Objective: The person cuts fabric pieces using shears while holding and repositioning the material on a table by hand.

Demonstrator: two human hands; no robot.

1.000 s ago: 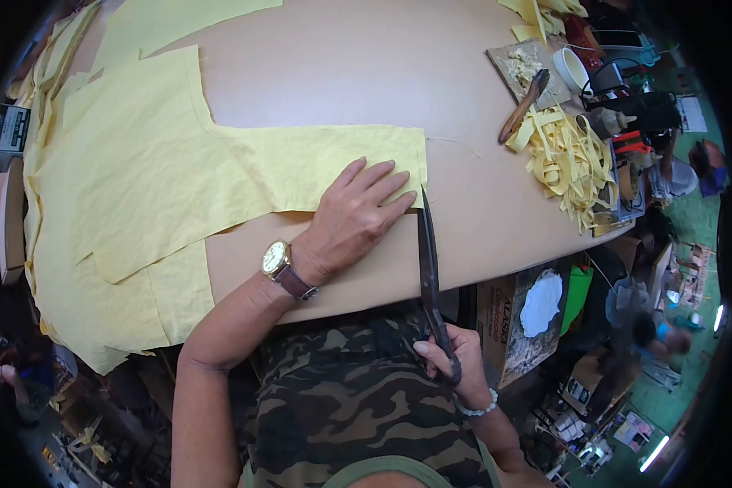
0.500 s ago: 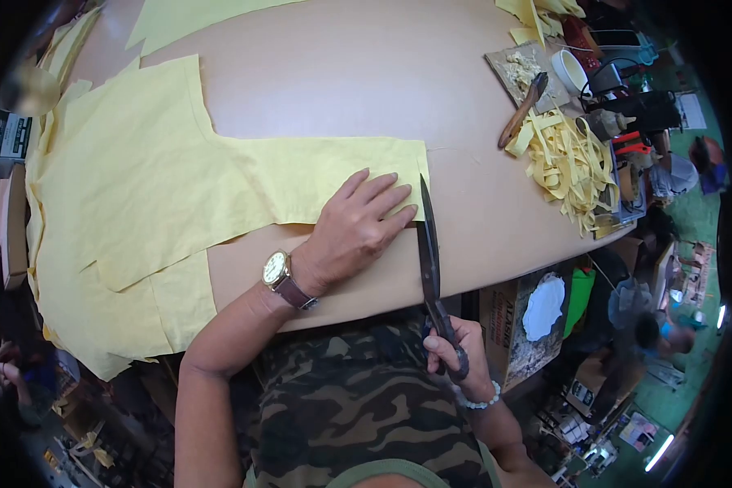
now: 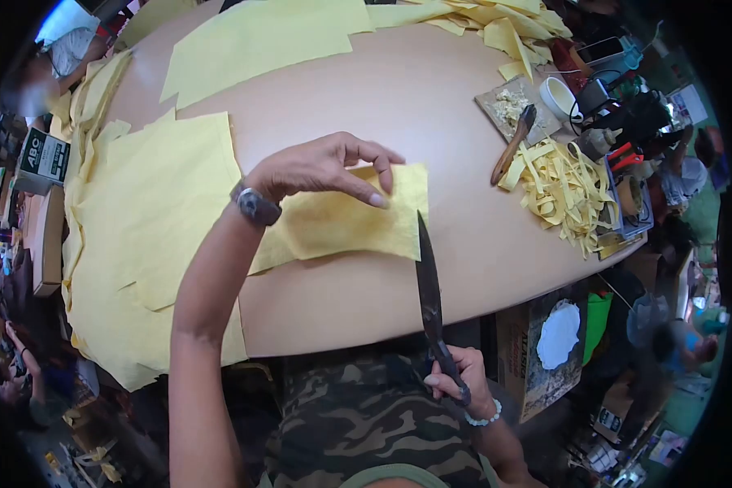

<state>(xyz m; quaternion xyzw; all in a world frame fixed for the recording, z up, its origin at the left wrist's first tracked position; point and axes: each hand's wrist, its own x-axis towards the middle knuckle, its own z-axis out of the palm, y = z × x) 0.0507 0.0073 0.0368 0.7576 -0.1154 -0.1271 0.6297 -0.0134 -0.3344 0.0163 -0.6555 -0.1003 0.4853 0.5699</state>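
My left hand [image 3: 333, 172] grips the upper edge of a narrow yellow fabric panel [image 3: 346, 228], thumb in front and fingers curled over the edge. The panel's end bows up off the table, while the rest joins a wide yellow cloth [image 3: 179, 187] lying flat at the left. In my right hand [image 3: 459, 378], near the table's front edge, is a pair of large dark scissors [image 3: 429, 297]. Their blades look closed together and point away from me, with the tip against the panel's right end. Part of the panel is hidden behind my left hand.
More yellow cloth [image 3: 260, 45] lies at the back of the table [image 3: 325, 313]. To the right are a heap of yellow fabric strips [image 3: 557, 191], a wooden-handled brush [image 3: 512, 146], a board [image 3: 496, 102] with pale crumbs, and a white bowl [image 3: 558, 99]. A carton [image 3: 537, 358] stands below the table's edge.
My left hand has gone from lying flat on the panel to gripping its upper edge, lifting the end. The scissors stay at the right end. The camera view has shifted.
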